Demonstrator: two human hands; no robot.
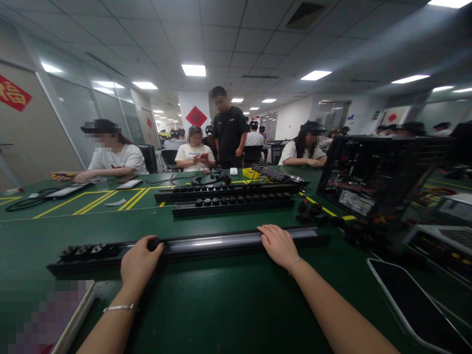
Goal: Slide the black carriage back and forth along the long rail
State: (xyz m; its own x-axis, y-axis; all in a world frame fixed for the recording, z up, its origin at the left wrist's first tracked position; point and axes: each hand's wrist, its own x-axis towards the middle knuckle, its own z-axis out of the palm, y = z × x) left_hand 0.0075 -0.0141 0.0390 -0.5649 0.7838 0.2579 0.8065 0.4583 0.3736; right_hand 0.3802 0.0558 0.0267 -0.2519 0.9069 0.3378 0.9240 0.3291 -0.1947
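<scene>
A long black socket rail [206,244] is laid crosswise on the green bench [228,300], just in front of the person. Several round black sockets [88,250] are already seated at its 9 o'clock end; the rest of the channel, glossy and bare, runs toward 3 o'clock.

The left hand [139,263] is closed around a small black socket piece [153,243], which is pinched between thumb and fingers and pressed at the rail's channel just beside the seated row. The right hand [279,244] is laid flat on the rail, fingers together and pressing down; nothing is gripped by it.

The step in hand is judged to be the seating of one more socket into the rail, with the rail steadied by the right hand. The next move is judged to call for the piece to be squared to the channel and slid against its neighbour while the downward hold is kept.

At 12 o'clock, two filled socket rails [228,199] lie well apart from the work. At 2 o'clock an open black chassis [372,177] stands, with loose black parts [313,212] near the rail's end. A dark tablet [413,300] lies at 4 o'clock, near the right forearm. A metal bar [77,319] lies at 8 o'clock. Open bench is left between the rail and the near edge.
</scene>
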